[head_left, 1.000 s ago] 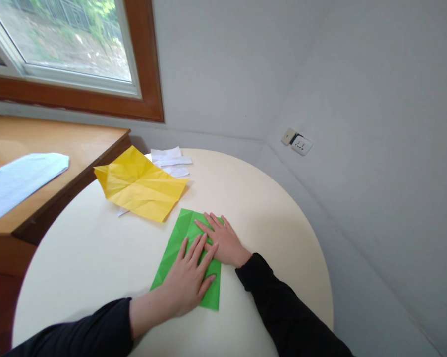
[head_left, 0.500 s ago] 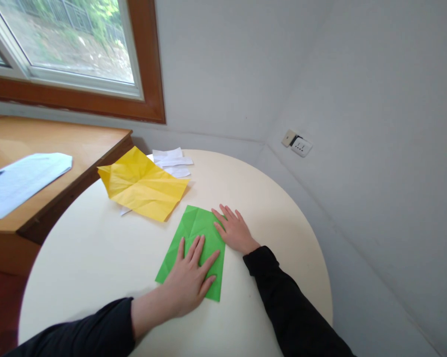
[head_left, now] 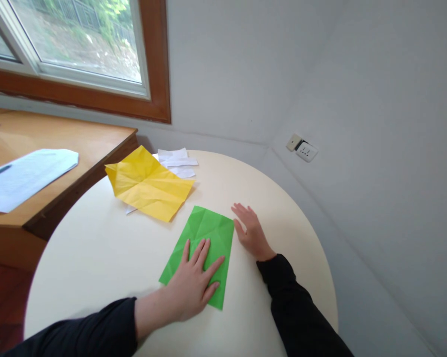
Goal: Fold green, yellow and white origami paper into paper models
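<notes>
Room: pale grey walls meet in a corner behind a round cream table (head_left: 97,248); a wood-framed window (head_left: 78,54) sits at upper left.
Wooden desk (head_left: 60,144): stands at far left, its corner against the table's edge, with a white printed sheet (head_left: 26,176) lying flat on it.
Yellow paper (head_left: 149,186): creased and unfolded, on the far left part of the table, partly covering some white paper scraps (head_left: 177,161) behind it.
Left hand (head_left: 194,285): palm down, fingers spread wide and flat, pressing on the near half of the green paper; it holds nothing. A black sleeve covers the forearm.
Green paper (head_left: 208,230): a folded, creased rectangle lying flat near the table's middle, just in front of the yellow paper and apart from it.
Right hand (head_left: 251,233): open and flat on the bare table, fingers together, just beside the green paper's right edge; whether the thumb touches that edge cannot be told.
Wall socket (head_left: 303,148): low on the right wall.
</notes>
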Demonstrator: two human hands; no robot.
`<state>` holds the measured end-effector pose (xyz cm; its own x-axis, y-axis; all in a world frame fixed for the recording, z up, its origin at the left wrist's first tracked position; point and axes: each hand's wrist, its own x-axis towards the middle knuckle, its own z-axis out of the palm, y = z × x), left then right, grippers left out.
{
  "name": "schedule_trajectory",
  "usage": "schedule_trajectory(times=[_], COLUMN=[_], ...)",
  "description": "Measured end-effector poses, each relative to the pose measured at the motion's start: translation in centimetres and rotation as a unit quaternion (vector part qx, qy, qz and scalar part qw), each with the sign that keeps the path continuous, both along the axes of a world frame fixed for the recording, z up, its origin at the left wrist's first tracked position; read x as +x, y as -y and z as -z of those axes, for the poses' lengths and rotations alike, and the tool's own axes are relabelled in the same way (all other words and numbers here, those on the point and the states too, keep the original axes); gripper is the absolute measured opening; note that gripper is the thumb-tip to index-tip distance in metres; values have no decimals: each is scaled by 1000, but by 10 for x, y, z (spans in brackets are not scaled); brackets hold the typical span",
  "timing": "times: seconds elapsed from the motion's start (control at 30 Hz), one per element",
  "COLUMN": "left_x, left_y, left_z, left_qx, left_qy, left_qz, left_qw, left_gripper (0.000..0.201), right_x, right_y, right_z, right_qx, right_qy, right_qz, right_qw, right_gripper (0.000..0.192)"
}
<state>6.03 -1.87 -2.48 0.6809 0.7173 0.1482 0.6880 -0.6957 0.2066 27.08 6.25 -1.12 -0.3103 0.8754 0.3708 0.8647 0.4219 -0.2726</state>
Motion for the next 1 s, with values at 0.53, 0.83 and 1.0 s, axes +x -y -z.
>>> schedule_trajectory(times=[0.53,0.83,1.0], left_x=[0,-1,-4], left_y=[1,4,4], left_z=[-6,-9,-9], left_qx=[-15,-51,-43], left_qy=[-14,-51,-40], left_qz=[26,27,35], left_qw=[999,997,998], left_gripper=[51,51,50], right_x=[-47,-36,-27], right_y=[12,-4,-12], right_z=[-7,4,12], right_qx=[-163,-134,-125], right_qy=[118,168,159], right_qz=[-154,-71,22], right_qw=[967,974,979], right_gripper=[47,49,47])
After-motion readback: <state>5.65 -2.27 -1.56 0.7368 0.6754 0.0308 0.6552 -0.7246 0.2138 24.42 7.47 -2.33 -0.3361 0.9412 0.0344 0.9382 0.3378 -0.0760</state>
